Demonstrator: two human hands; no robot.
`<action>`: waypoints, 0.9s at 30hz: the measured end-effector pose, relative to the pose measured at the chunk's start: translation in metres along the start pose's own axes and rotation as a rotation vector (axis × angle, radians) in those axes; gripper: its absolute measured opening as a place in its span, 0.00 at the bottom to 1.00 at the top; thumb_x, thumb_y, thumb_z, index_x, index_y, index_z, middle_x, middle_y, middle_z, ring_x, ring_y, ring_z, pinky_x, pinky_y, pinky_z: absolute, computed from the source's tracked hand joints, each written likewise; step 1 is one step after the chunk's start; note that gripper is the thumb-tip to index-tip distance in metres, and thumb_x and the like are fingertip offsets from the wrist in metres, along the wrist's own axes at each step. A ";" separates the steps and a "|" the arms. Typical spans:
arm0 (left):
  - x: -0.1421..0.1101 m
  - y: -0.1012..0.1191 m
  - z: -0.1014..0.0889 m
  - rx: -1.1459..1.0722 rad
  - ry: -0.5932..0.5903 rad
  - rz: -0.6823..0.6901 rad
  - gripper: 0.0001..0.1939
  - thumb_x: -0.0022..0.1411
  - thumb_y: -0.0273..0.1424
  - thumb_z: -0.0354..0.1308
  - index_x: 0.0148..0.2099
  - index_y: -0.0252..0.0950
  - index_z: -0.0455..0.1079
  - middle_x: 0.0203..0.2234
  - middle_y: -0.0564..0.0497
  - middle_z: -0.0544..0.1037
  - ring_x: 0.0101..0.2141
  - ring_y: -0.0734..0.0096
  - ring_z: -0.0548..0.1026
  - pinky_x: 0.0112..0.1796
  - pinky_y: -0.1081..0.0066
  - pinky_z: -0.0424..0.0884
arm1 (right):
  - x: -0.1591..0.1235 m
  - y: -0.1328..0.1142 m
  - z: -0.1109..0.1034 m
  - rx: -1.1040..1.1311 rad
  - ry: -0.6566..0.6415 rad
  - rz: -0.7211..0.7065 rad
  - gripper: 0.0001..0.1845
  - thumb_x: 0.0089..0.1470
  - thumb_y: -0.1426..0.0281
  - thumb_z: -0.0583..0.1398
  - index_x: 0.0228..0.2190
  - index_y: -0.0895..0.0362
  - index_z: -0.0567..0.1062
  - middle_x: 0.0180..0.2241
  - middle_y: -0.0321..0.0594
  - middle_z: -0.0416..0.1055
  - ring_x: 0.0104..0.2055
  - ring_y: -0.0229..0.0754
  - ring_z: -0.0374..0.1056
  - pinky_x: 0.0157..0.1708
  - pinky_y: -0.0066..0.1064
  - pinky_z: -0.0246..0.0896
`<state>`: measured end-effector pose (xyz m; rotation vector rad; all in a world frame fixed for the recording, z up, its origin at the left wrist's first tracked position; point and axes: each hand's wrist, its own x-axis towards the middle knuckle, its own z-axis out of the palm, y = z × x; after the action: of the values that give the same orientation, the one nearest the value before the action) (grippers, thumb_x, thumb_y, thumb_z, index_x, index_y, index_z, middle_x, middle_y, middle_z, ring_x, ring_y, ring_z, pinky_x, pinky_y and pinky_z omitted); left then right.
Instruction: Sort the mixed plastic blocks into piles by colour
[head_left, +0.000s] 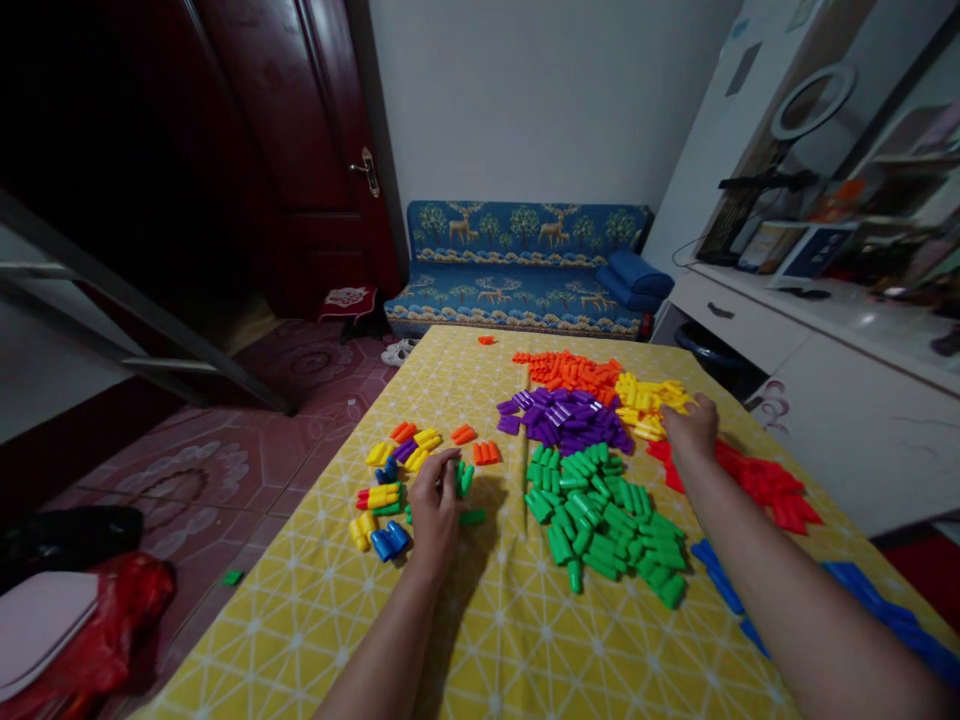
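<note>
My left hand [435, 505] is above the left part of the table, its fingers curled. A green plastic building block [465, 478] shows at its fingertips and appears to be gripped. Another green block [472, 517] lies just beneath. Around this hand are loose yellow blocks [361, 530], blue blocks [390, 541], orange blocks [486, 453] and a purple block [406, 450]. A red and yellow group [379, 496] lies to its left. My right hand [691, 428] reaches to the edge of the yellow pile [649, 400], fingers closed at the yellow blocks; what they pinch is partly hidden.
Sorted piles of orange [574, 372], purple [574, 420], green [607, 520], red [765, 482] and blue blocks [885, 605] cover the table's right side. The yellow patterned tablecloth [300, 620] has a raised crease. A patterned sofa [517, 275] and white cabinet [825, 400] stand beyond.
</note>
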<state>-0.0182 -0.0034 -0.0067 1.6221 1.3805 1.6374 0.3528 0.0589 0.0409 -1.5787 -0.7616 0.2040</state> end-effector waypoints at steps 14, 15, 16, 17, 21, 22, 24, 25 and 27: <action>0.001 0.001 -0.002 -0.075 0.030 -0.027 0.21 0.55 0.24 0.52 0.52 0.38 0.67 0.48 0.46 0.71 0.50 0.62 0.69 0.48 0.64 0.69 | -0.216 -0.060 0.113 -0.560 -1.040 -0.654 0.26 0.50 0.81 0.54 0.51 0.57 0.71 0.58 0.49 0.62 0.60 0.49 0.55 0.58 0.42 0.51; 0.001 0.000 -0.002 -0.068 0.031 -0.023 0.21 0.55 0.24 0.51 0.52 0.38 0.67 0.48 0.46 0.71 0.50 0.62 0.69 0.48 0.64 0.68 | -0.220 -0.060 0.115 -0.579 -1.039 -0.633 0.22 0.51 0.80 0.54 0.47 0.57 0.74 0.56 0.50 0.64 0.58 0.50 0.57 0.56 0.42 0.53; 0.001 0.000 -0.002 -0.058 0.030 -0.015 0.21 0.55 0.23 0.51 0.52 0.38 0.67 0.48 0.46 0.71 0.50 0.62 0.69 0.49 0.63 0.67 | -0.223 -0.060 0.117 -0.581 -1.035 -0.613 0.18 0.52 0.79 0.54 0.43 0.57 0.77 0.53 0.50 0.67 0.57 0.51 0.58 0.55 0.42 0.55; 0.001 0.000 -0.002 -0.048 0.030 -0.007 0.21 0.55 0.23 0.51 0.52 0.38 0.67 0.48 0.46 0.71 0.51 0.62 0.68 0.50 0.62 0.66 | -0.226 -0.060 0.117 -0.586 -1.032 -0.596 0.16 0.53 0.78 0.54 0.38 0.57 0.78 0.50 0.51 0.69 0.55 0.51 0.60 0.53 0.41 0.56; 0.001 -0.002 -0.002 -0.051 0.029 -0.014 0.21 0.55 0.24 0.52 0.52 0.39 0.67 0.47 0.47 0.72 0.50 0.62 0.69 0.51 0.61 0.66 | -0.229 -0.059 0.113 -0.525 -1.013 -0.534 0.13 0.53 0.79 0.55 0.31 0.57 0.79 0.41 0.51 0.74 0.52 0.51 0.63 0.49 0.40 0.60; 0.001 -0.002 -0.001 -0.067 0.038 -0.028 0.20 0.55 0.25 0.53 0.51 0.39 0.67 0.47 0.47 0.72 0.49 0.62 0.70 0.50 0.62 0.67 | -0.225 -0.059 0.112 -0.488 -1.006 -0.515 0.12 0.51 0.79 0.56 0.31 0.56 0.79 0.40 0.49 0.74 0.50 0.50 0.64 0.48 0.39 0.60; 0.000 -0.001 0.000 -0.102 0.060 -0.057 0.19 0.55 0.26 0.53 0.50 0.39 0.68 0.47 0.46 0.72 0.49 0.61 0.70 0.46 0.64 0.69 | -0.208 -0.058 0.112 -0.396 -0.992 -0.454 0.13 0.47 0.80 0.59 0.33 0.55 0.79 0.37 0.44 0.76 0.44 0.46 0.68 0.45 0.36 0.63; 0.000 0.000 0.001 -0.113 0.071 -0.067 0.19 0.55 0.26 0.53 0.50 0.39 0.68 0.47 0.46 0.71 0.49 0.61 0.70 0.45 0.64 0.70 | -0.195 -0.058 0.114 -0.347 -0.979 -0.410 0.13 0.45 0.79 0.60 0.33 0.55 0.79 0.33 0.41 0.76 0.40 0.44 0.70 0.42 0.34 0.65; 0.000 0.001 0.002 -0.112 0.075 -0.076 0.18 0.55 0.27 0.53 0.50 0.40 0.68 0.48 0.46 0.71 0.50 0.61 0.69 0.44 0.65 0.70 | -0.161 -0.058 0.119 -0.250 -0.922 -0.303 0.13 0.44 0.77 0.61 0.35 0.57 0.79 0.27 0.37 0.76 0.30 0.40 0.71 0.33 0.29 0.67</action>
<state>-0.0162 -0.0030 -0.0060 1.4421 1.3436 1.7144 0.1454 0.0624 0.0256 -1.5468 -1.7809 0.6548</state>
